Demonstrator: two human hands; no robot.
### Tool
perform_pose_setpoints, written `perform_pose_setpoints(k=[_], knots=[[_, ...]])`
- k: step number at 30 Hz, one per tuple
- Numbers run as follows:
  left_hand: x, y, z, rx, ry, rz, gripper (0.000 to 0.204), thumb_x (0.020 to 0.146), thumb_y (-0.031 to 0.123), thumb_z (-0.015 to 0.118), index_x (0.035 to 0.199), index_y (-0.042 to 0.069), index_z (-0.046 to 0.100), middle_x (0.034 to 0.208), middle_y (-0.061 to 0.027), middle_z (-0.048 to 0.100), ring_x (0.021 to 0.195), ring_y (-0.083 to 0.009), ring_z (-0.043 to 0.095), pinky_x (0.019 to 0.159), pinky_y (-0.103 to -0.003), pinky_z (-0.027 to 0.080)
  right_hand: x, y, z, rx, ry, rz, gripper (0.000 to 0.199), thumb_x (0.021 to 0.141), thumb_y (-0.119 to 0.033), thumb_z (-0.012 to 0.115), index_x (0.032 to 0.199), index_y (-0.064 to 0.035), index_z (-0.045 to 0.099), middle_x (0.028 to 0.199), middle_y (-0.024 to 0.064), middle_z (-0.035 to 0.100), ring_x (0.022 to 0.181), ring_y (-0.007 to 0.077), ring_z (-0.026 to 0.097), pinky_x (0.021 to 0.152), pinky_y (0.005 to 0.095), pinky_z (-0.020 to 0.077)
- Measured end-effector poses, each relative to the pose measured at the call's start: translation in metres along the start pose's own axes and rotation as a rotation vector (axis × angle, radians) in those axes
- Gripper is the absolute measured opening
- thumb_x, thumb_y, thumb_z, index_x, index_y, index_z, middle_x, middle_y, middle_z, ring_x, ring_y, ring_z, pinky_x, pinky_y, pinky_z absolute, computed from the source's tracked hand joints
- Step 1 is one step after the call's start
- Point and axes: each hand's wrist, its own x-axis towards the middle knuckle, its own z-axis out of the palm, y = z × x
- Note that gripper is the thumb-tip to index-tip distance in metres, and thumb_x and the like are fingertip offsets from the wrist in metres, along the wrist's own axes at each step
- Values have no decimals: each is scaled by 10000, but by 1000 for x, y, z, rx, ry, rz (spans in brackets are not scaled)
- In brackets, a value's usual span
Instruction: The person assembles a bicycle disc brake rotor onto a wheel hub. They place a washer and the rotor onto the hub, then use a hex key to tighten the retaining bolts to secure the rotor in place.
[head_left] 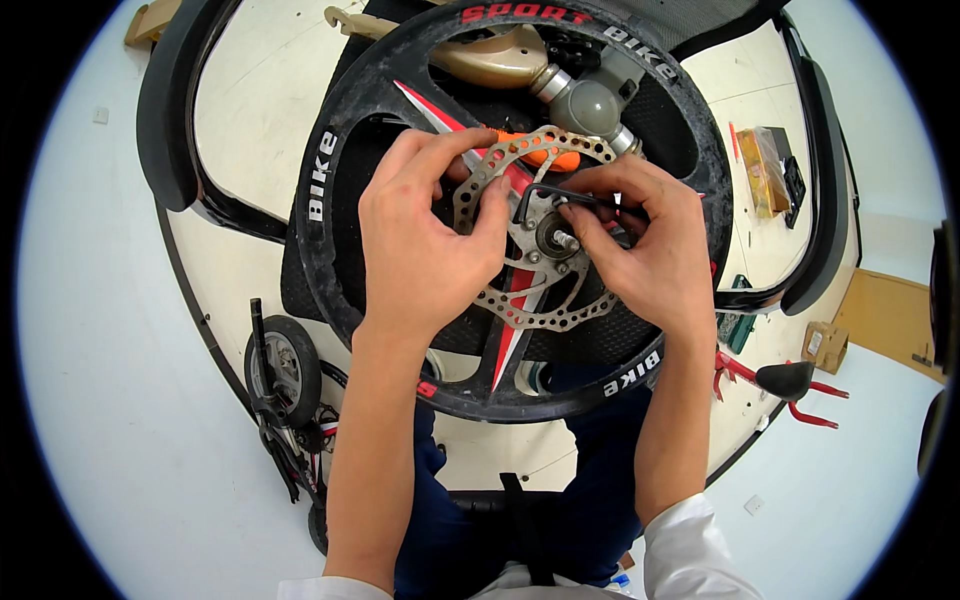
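Observation:
A black bicycle wheel point(318, 225) with red and white spokes lies flat before me. Over its hub sits a perforated metal brake disc point(560, 318), and a short threaded axle point(566, 241) sticks up through the middle. My left hand point(425, 235) is at the disc's upper left edge, thumb and fingers closed around the rim. In my right hand point(650, 235) is a black hex key point(565, 191), pinched between thumb and fingers, its bent end over the disc near the hub bolts. The key's far end is partly hidden by the fingers.
Under the wheel is a black chair seat point(300, 285) with armrests point(165, 130) either side. Behind the spokes lie an orange-handled tool point(550, 155) and a beige metal part point(490, 58). A folded small-wheeled cycle point(285, 370) stands left; a red fork-like part point(790, 382) lies right.

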Motion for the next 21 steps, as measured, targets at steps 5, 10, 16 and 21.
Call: perform_pose_setpoints(k=[5,10,16,21], knots=[[1,1,2,-71,-13,-79,300,780,34,754,1078,48,726,824,1,532,690,-76,435,589,-222,361,5,-6,-9,-103,-87,-42,152,759,-12,731,909,0,706,854,91,677,705,195,656,641,282,522],[1,-4,2,-101,-22,-65,284,791,44,737,1073,26,717,789,-26,540,648,-107,428,586,-252,389,17,-12,-13,-158,-168,-129,170,741,-27,759,898,16,711,841,137,684,721,271,687,664,333,550],[1,-9,-1,-141,-75,-101,271,817,104,726,1066,-2,708,769,-50,557,619,-123,437,564,-273,395,19,-30,-13,-335,-225,-26,178,766,-48,793,896,32,702,786,77,693,664,130,633,616,248,497],[-1,-13,-3,-170,-68,-107,259,828,123,723,1049,-11,710,758,-76,586,592,-144,496,564,-289,423,15,-26,-11,-245,-221,122,140,785,-36,799,874,23,709,781,33,695,675,50,608,593,203,458]])
